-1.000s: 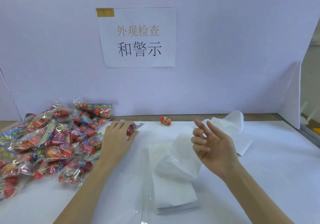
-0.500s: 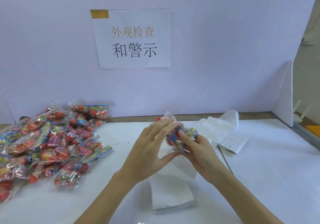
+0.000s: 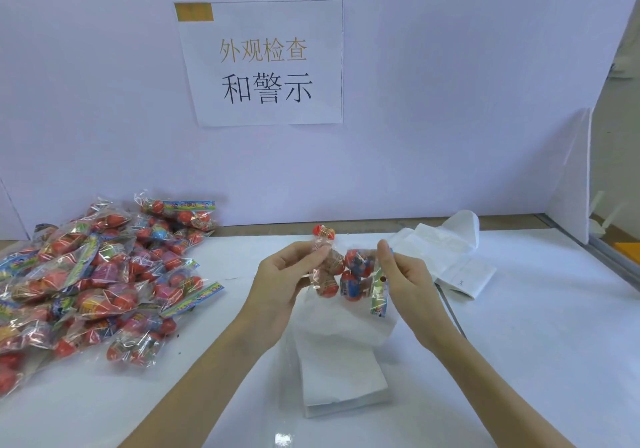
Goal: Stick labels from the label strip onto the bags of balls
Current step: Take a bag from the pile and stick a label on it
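1. Pile of bags (image 3: 97, 274): heaped on the table (image 3: 536, 361) at 9 o'clock from the hands, well apart from them; none shows a label that can be made out.
2. Left hand (image 3: 284, 285): fingers curled, pinching the clear left edge of the held bag.
3. Bag of balls (image 3: 346, 271): held above the table between both hands, stretched sideways, balls bunched in the middle. Judged step: flattening a face to take a label. Advice: keep the film taut and turn a smooth patch upward.
4. Loose ball (image 3: 324, 231): on the table at 12 o'clock, just beyond the bag.
5. Right hand (image 3: 405, 281): thumb and fingers pinch the bag's printed header strip at its right end.
6. Label strip (image 3: 346, 354): white folded paper on the table at 6 o'clock, directly below the bag; untouched.
7. Crumpled white sheets (image 3: 450, 257): at 3 o'clock, near the right hand.
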{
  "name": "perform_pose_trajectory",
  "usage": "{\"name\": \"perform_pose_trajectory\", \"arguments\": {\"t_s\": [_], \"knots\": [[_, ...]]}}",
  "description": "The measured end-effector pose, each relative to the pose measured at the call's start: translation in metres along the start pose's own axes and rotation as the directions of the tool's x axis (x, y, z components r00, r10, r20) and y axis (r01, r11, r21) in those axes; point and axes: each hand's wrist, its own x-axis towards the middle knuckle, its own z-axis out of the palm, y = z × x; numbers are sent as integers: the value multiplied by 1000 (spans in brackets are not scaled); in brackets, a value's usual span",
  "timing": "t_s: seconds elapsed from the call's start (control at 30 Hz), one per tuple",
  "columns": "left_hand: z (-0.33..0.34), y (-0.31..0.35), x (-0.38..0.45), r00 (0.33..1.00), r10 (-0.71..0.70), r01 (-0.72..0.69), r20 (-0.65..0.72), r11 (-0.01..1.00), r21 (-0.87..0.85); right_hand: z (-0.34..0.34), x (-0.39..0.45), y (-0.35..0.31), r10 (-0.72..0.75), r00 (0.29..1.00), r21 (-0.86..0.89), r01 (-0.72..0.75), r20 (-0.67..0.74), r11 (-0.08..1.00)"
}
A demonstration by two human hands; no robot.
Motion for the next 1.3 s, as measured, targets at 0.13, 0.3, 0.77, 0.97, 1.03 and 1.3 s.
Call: {"name": "perform_pose_trajectory", "arguments": {"t_s": [0.13,0.3,0.77,0.97,1.03,1.3], "knots": [[-2,-2,2,998,-60,59,-9,994,-89,-2,4,4,60,997,125,-64,39,990],[-3,-10,4,989,37,-52,-143,994,-100,2,1,5,118,971,174,-156,210,972],[-9,-1,7,995,91,-96,29,960,262,2,2,-10,80,996,330,-84,25,940],[-11,-3,8,996,88,-83,-12,965,250,0,2,-5,80,997,277,-78,3,958],[-11,-4,7,996,82,-73,-27,969,237,1,1,-7,96,995,299,-97,18,949],[-13,4,7,996,14,-32,89,978,206,-10,5,-10,113,992,337,-90,-48,937]]}}
